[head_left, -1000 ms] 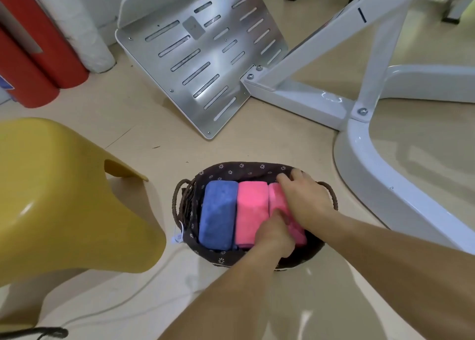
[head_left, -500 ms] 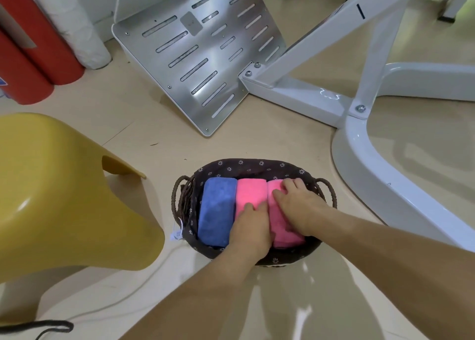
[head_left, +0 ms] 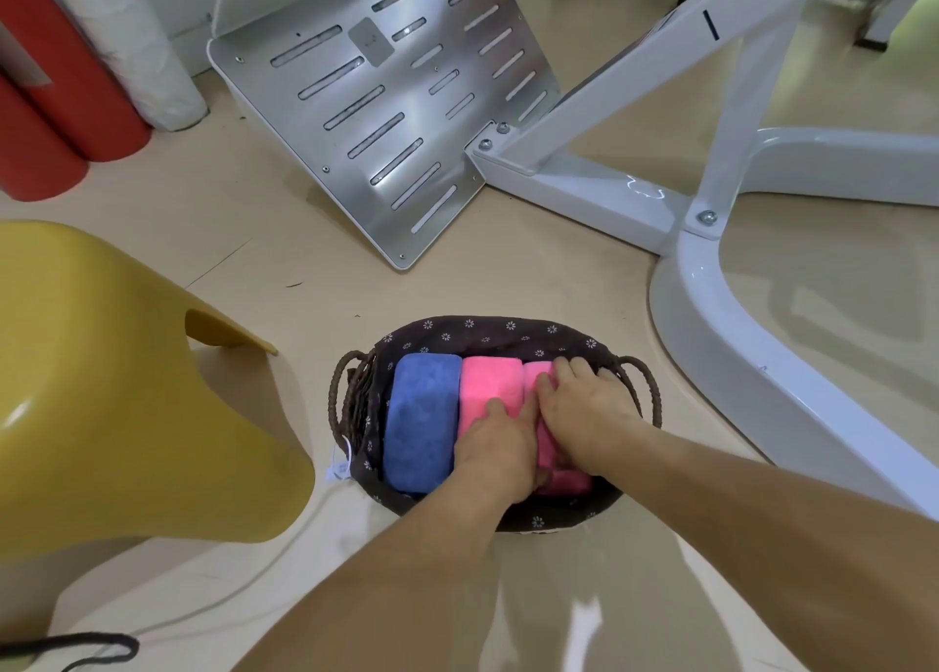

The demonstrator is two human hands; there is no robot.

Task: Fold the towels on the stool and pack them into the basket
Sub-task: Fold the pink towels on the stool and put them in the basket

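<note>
Right, head view: the fabric-lined basket [head_left: 488, 328] sits on the floor with three folded towels packed side by side, the blue towel [head_left: 421, 417] on its left, the middle pink towel [head_left: 490, 382], and the right pink towel [head_left: 564, 481]. The left hand [head_left: 500, 450] lies flat on the middle one, gripping nothing. The right hand [head_left: 584, 412] is spread wide, pressing its neighbour down. They look soft, light and springy, so take them by a folded edge. The yellow stool [head_left: 101, 392] stands just left, the white frame [head_left: 711, 341] stands right, and a cable [head_left: 203, 605] trails nearby. Neither crowds the basket.
</note>
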